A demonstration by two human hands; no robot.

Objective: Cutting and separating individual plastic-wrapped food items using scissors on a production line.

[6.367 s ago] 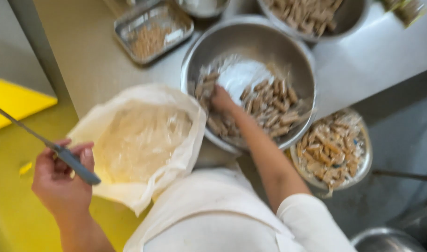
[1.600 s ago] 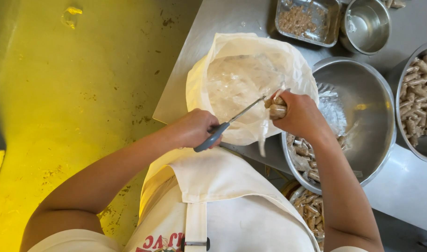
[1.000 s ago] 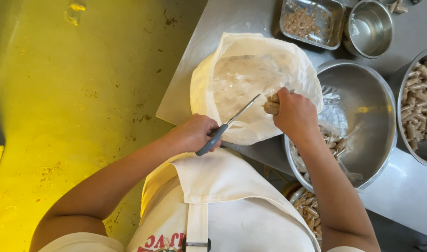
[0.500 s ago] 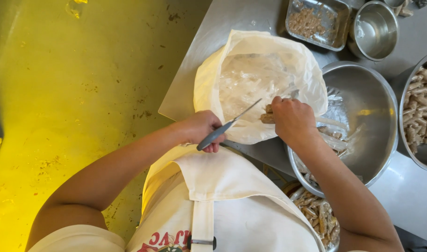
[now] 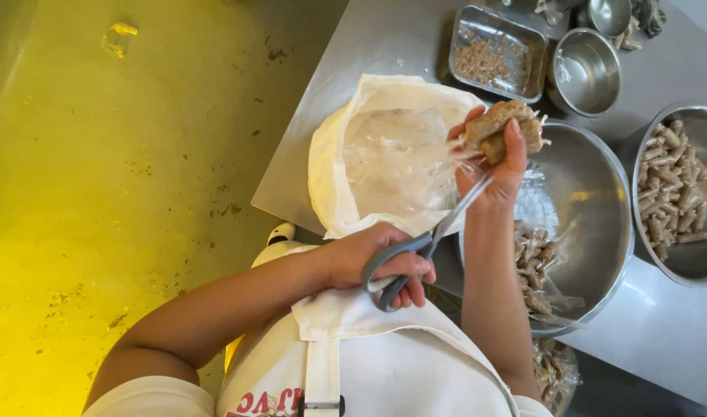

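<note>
My left hand (image 5: 380, 259) grips grey-handled scissors (image 5: 419, 251), blades pointing up towards my right wrist. My right hand (image 5: 496, 166) is raised over the rim of a large steel bowl (image 5: 601, 201) and holds a brown stick-shaped food piece (image 5: 504, 123) with a scrap of clear plastic wrap hanging from it. Just left of that hand sits a white bag lined with clear plastic (image 5: 384, 158), open at the top. More brown sticks and plastic wrappers (image 5: 535, 262) lie in the large bowl.
A second bowl of brown sticks (image 5: 674, 193) stands at the right edge. A small steel tray of crumbs (image 5: 492, 58) and an empty steel pot (image 5: 585, 69) sit at the back of the steel table (image 5: 353, 93). Yellow-green floor (image 5: 122, 193) lies left.
My right hand has lifted from the bag's edge up over the bowl rim with the brown piece. The scissors hand has drawn back and down towards my apron.
</note>
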